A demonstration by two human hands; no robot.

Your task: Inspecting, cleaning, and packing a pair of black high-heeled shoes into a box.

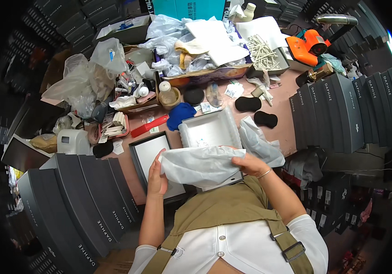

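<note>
Between my two hands I hold a long bundle wrapped in thin white paper (200, 165); what lies inside is hidden. My left hand (157, 177) grips its left end, thumb upward along the edge. At the other end, my right hand (251, 163) has its thumb on top and its fingers mostly hidden underneath. Below and beyond the bundle is an open shoebox (210, 128) lined with white wrapping. A dark-rimmed box lid (134, 153) with a white inside lies to its left. Another white wrapped bundle (261, 145) rests right of the box.
Stacked dark grey shoeboxes flank me on the left (63, 201) and right (326, 112). Along the back stand a carton of crumpled paper (223, 73), a tray of white sticks (262, 52) and an orange tool (305, 48). Black pads (248, 104), a blue cloth (181, 115) and a red strip (149, 126) lie nearer.
</note>
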